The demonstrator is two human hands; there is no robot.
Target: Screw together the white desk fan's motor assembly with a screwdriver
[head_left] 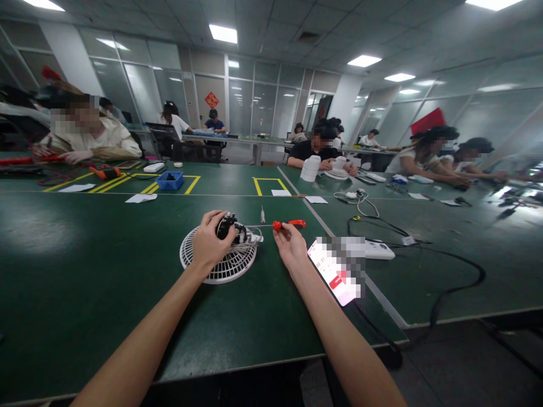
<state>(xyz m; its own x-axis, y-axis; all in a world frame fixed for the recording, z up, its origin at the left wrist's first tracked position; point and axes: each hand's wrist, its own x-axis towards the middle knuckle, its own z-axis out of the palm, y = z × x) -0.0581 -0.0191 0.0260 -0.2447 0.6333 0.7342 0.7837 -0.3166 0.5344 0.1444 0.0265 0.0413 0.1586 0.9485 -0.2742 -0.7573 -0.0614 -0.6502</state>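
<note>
My left hand is wrapped round a black fan motor that sits on a round white fan grille. White wires lie bundled at the motor's right side. In my right hand is a screwdriver with a red handle, gripped between thumb and fingers. Its thin shaft points left toward the motor; whether the tip touches a screw is too small to tell. Just beyond the shaft, a small white, pointed object lies on the green table.
A lit phone lies right of my right forearm, near a white power strip and black cables. A blue bin and paper slips are farther back. Across the table a person handles white fan parts.
</note>
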